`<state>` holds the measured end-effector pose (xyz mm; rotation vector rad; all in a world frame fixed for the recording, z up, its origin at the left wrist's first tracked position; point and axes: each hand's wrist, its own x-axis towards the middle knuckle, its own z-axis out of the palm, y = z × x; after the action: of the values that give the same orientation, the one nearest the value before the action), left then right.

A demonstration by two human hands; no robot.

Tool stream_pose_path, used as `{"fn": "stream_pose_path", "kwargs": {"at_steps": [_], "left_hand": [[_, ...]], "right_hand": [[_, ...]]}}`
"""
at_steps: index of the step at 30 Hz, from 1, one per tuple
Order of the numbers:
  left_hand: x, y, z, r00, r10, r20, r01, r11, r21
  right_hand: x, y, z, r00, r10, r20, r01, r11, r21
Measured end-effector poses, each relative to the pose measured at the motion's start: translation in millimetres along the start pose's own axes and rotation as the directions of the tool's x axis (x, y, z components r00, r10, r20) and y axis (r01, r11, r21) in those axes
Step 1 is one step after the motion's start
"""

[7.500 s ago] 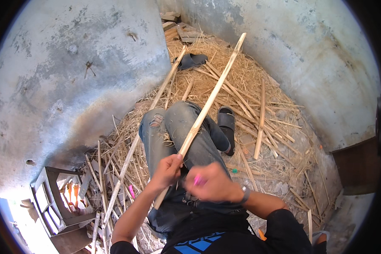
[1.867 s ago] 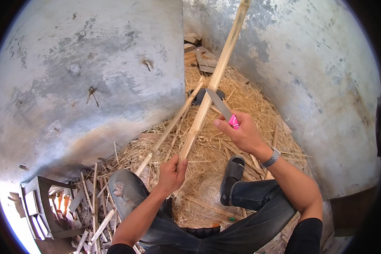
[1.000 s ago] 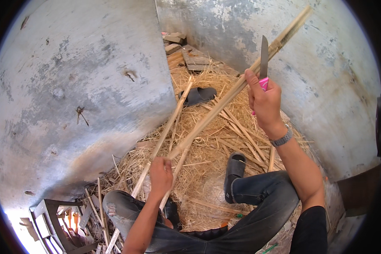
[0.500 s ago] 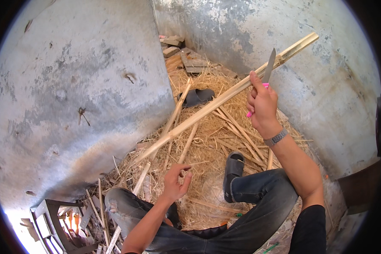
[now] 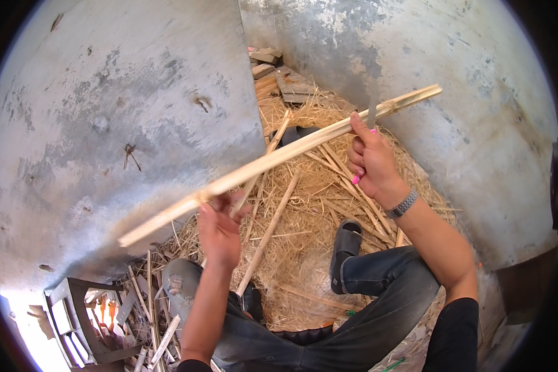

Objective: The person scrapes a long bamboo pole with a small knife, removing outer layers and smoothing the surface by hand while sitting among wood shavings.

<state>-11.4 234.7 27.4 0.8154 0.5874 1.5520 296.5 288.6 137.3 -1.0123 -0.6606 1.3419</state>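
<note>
A long, pale split bamboo strip [image 5: 273, 160] slants across the view, its right end raised against the far wall. My right hand [image 5: 373, 162] is closed around a pink-handled knife [image 5: 371, 119], its blade upright against the strip, with the thumb pressed on the bamboo. My left hand [image 5: 220, 230] is just under the strip's left part, thumb at a node. Its fingers are apart and smeared by motion; whether they bear on the bamboo is hard to see.
Straw-like shavings [image 5: 291, 248] and loose strips [image 5: 270, 232] cover the floor between my legs. A dark slipper [image 5: 291, 134] lies behind the strip. A dark-framed object [image 5: 74, 325] stands at lower left. Grey plastered walls [image 5: 136, 111] close in on both sides; bricks [image 5: 265, 57] lie in the corner.
The bamboo strip has tilted flatter and shifted left and down at its left end. My left hand has risen to its underside. My right hand, with the knife, has moved slightly left.
</note>
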Motion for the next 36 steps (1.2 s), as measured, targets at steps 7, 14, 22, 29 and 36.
{"fn": "stream_pose_path", "kwargs": {"at_steps": [7,14,22,29,36], "left_hand": [[47,106,39,0.887,0.456,-0.071,-0.435,0.878,0.199],[49,109,68,0.930,0.246,0.274,-0.359,0.774,0.521],[55,-2,19,0.929,-0.165,0.332,-0.118,0.716,0.688],[45,-1,22,0.949,-0.158,0.273,-0.057,0.766,0.640],[46,-12,43,0.967,-0.033,0.253,-0.142,0.753,0.643]], "right_hand": [[-5,21,20,0.847,0.489,0.211,-0.406,0.849,-0.339],[-21,24,16,0.712,0.645,0.276,-0.236,0.591,-0.772],[-37,18,14,0.800,0.550,0.241,-0.248,0.668,-0.701],[-46,15,3,0.876,0.378,0.299,-0.038,0.673,-0.739],[-51,2,10,0.930,0.201,0.308,0.082,0.701,-0.708]]}}
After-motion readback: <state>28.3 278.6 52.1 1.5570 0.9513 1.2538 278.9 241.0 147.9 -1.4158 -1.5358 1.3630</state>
